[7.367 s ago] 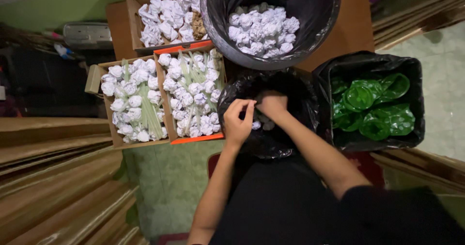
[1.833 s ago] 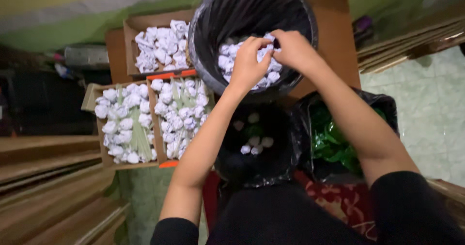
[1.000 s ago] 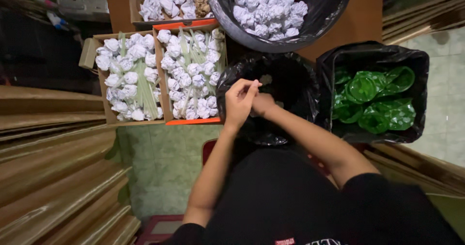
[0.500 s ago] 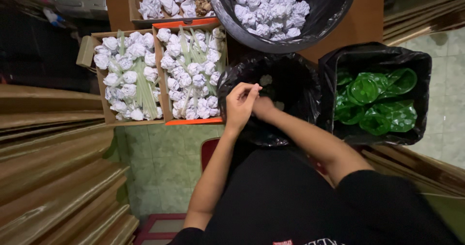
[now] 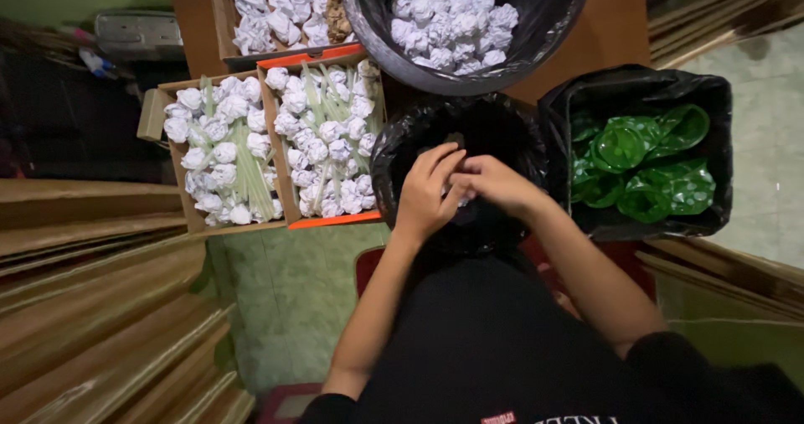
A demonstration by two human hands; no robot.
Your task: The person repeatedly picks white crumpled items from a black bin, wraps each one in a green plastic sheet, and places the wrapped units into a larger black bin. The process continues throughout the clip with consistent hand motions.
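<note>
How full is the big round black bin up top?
Partly full. The bin holds a heap of white crumpled balls, with bare black liner wall showing above them.

A single head-worn camera is looking almost straight down from above the person's chest, close over the left hand (image 5: 425,196) and right hand (image 5: 496,186) meeting over a black-lined bin (image 5: 402,152). Boxes of white paper flowers (image 5: 276,147) are filling the upper left, a bin of green leaves (image 5: 641,160) the right.
</note>
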